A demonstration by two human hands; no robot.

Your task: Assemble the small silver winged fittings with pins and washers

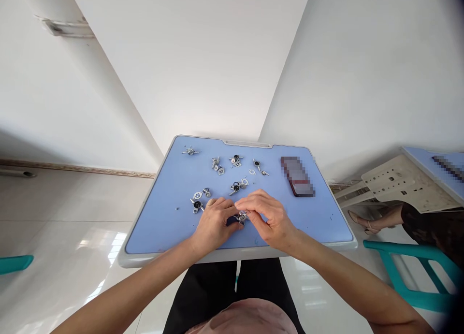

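Note:
My left hand [217,218] is closed, its thumb and fingers pinching a small silver metal fitting [242,218] above the near half of the blue table top. Curled over that fitting from the right is my right hand [268,215], thumb and fingers drawn together; what lies between its fingertips is too small to make out. Just beyond the hands lies a metal fitting with a black round centre [236,187], beside a flat oval ring plate [245,181]. Left of my left hand are another black-centred fitting [197,205] and a second ring plate [197,195].
The blue table [155,232] holds several more metal fittings toward its far side, one a spread-armed piece [190,151]. A dark phone [297,177], partly pixelated, lies at the right. A teal chair [413,271] and a seated person's leg [384,220] are to the right.

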